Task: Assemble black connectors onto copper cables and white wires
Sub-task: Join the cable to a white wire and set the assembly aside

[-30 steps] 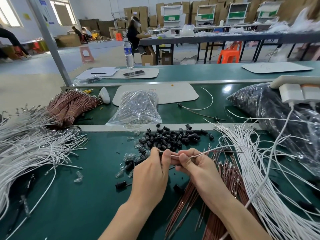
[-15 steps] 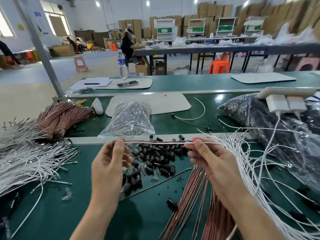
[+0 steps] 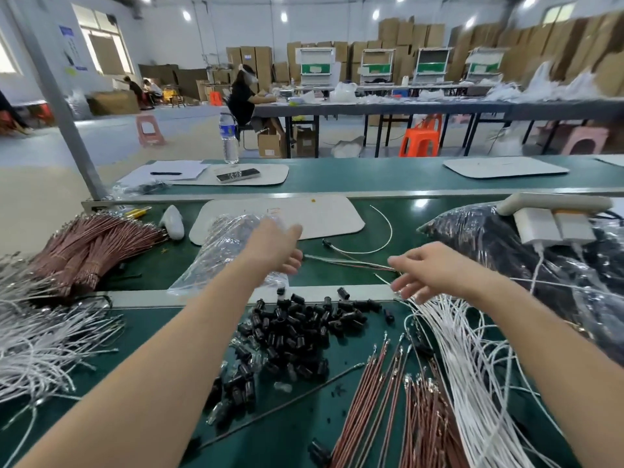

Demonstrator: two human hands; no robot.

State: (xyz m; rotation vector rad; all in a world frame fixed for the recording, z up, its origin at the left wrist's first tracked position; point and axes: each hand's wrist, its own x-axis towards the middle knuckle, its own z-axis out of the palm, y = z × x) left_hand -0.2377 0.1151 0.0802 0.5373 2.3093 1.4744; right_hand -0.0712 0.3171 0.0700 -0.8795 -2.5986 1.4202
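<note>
A pile of black connectors (image 3: pixel 297 329) lies on the green belt between my forearms. Loose copper cables (image 3: pixel 388 417) and white wires (image 3: pixel 472 366) fan out at the near right. My left hand (image 3: pixel 273 248) and right hand (image 3: pixel 435 268) both reach out over the far strip of the belt, fingers loose and holding nothing. Between their fingertips a thin joined cable and wire (image 3: pixel 354 263) lies on the belt, its ends close to both hands. Motion blur hides whether the fingers touch it.
A clear plastic bag (image 3: pixel 219 255) sits under my left hand. A bound copper cable bundle (image 3: pixel 91 244) and more white wires (image 3: pixel 40 336) lie at the left. A black bag (image 3: pixel 540 265) with white chargers (image 3: pixel 553 224) fills the right. A white mat (image 3: pixel 331 214) lies beyond.
Both hands held the joined cable stretched between them over the connectors. They have moved forward and let go, and the cable now lies on the far strip of belt.
</note>
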